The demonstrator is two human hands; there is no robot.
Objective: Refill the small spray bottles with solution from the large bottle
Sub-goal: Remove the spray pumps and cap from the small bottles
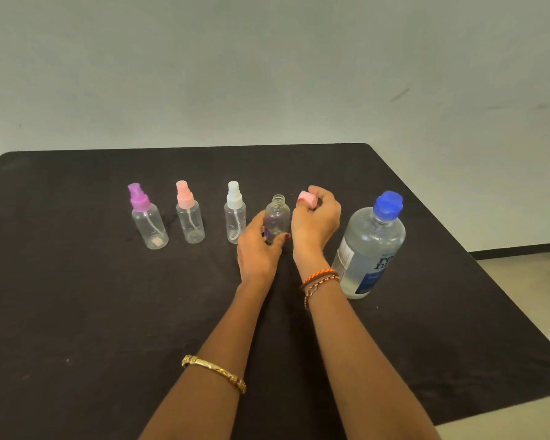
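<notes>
Left hand (257,246) grips open small bottle (277,222) upright on black table (77,312); right hand (315,222) pinches pink spray cap (308,198) just beside its neck. Large bottle (369,249) right, capped blue. Three capped spray bottles (189,217) left in row.

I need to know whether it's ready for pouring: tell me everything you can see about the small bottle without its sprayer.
The uncapped small bottle is clear plastic by its look, round-bodied with a threaded neck, and open at the top. It stands upright on the black table, fourth in the row, between the white-topped bottle and the large bottle. It looks empty. The left hand grips its lower body; the right hand holds a pink sprayer cap just beside its neck.
</notes>
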